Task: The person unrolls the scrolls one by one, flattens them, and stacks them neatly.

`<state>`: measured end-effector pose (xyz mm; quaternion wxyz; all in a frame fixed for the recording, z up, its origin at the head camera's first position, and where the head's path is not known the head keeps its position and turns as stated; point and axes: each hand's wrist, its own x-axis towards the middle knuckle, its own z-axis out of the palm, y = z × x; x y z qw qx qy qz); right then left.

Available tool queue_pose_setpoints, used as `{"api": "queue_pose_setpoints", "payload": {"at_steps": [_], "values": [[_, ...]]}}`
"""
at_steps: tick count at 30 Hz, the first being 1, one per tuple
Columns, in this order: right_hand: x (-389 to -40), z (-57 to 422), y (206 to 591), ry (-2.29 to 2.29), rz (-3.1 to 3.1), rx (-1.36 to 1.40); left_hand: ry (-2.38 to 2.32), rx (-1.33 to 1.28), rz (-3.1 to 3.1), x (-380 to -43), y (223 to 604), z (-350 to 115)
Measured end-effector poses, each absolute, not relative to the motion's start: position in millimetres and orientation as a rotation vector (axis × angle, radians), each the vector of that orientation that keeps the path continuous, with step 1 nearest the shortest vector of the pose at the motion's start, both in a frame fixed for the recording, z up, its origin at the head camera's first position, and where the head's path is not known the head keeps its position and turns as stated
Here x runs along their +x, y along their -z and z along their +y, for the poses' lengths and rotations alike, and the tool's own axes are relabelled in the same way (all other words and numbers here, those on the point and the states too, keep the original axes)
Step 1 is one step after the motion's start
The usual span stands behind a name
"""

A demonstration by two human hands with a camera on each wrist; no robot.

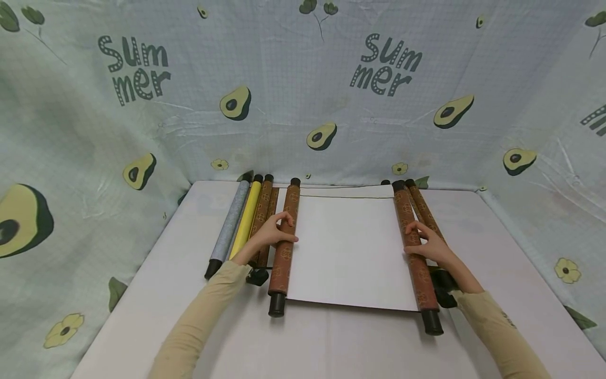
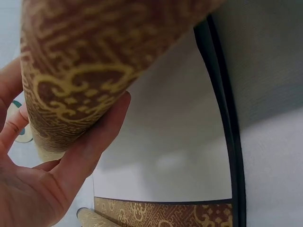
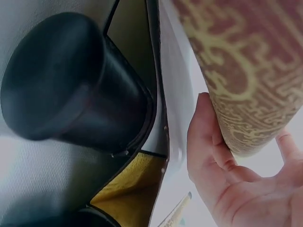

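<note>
A hanging scroll lies partly unrolled, its white sheet [image 1: 350, 252] stretched between two brown, gold-patterned rolls with black end knobs. My left hand [image 1: 275, 231] holds the left roll [image 1: 284, 258] near its middle, thumb on the sheet side and fingers over the far side. The left wrist view has the thumb [image 2: 97, 142] pressed along the roll's underside. On the other side, my right hand [image 1: 430, 246] grips the right roll [image 1: 418, 268] between thumb and fingers. In the right wrist view this roll [image 3: 251, 80] passes between thumb and fingers.
Left of the sheet lie a grey roll [image 1: 232, 216], a yellow roll [image 1: 247, 216] and brown rolls [image 1: 262, 210]. Another brown roll [image 1: 426, 210] lies beside the right one. A black knob [image 3: 71, 80] shows close up in the right wrist view. An avocado-print cloth [image 1: 293, 68] hangs behind the white table [image 1: 360, 342].
</note>
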<state>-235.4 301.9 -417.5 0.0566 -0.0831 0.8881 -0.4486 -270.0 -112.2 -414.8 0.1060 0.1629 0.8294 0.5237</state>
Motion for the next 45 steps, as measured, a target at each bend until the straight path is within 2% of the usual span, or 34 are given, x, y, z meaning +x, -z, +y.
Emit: {"api": "queue_pose_setpoints", "payload": {"at_steps": [37, 45], "values": [[-235, 314, 406, 1.284, 2.727, -0.356, -1.573, 0.545, 2.431, -273, 415, -120], [-234, 321, 402, 1.260, 2.732, -0.337, -1.547, 0.494, 2.425, -272, 410, -121]]}}
